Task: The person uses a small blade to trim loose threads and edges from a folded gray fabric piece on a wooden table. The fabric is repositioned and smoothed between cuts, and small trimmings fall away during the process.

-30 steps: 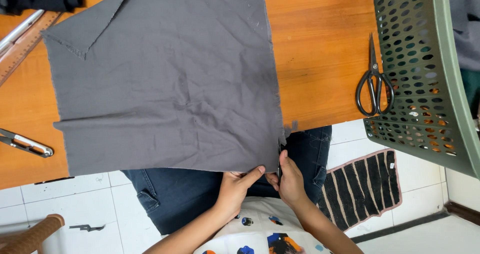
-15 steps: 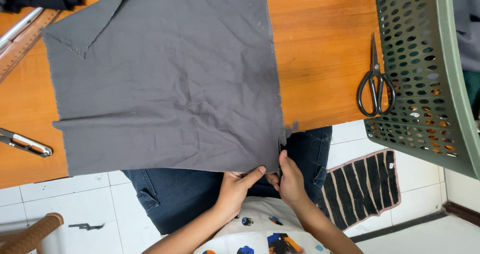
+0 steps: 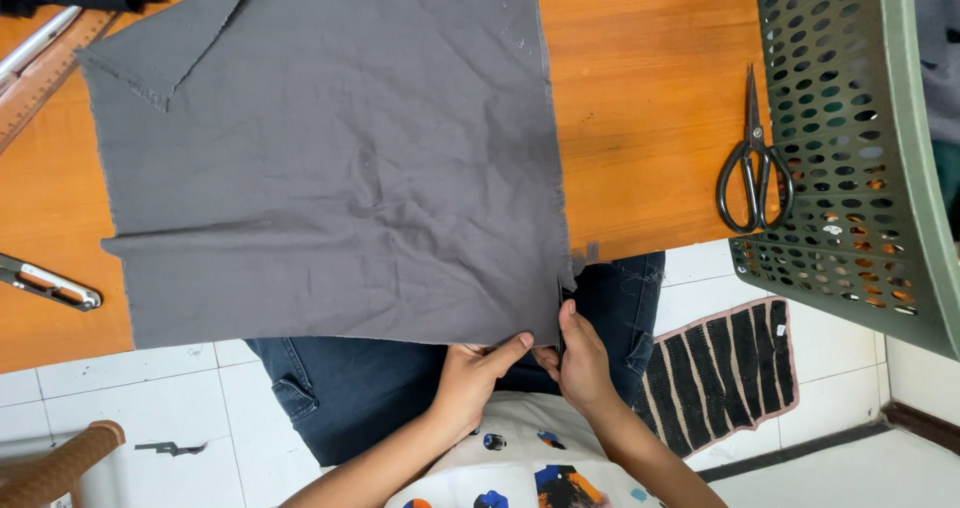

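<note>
A large grey cloth [image 3: 330, 158] lies spread over the orange wooden table [image 3: 640, 98], its far left corner folded over. The near right corner hangs just past the table's front edge. My left hand [image 3: 478, 373] pinches that corner with thumb and fingers. My right hand [image 3: 580, 363] grips the same corner right beside it, thumb up along the cloth's frayed right edge. The two hands almost touch, above my lap in dark blue jeans [image 3: 370, 388].
Black scissors [image 3: 755, 163] lie on the table to the right, next to a green perforated plastic basket [image 3: 850, 138]. A wooden ruler [image 3: 45, 78] and a metal tool [image 3: 45, 283] lie at the left. A striped mat [image 3: 720, 363] lies on the white tile floor.
</note>
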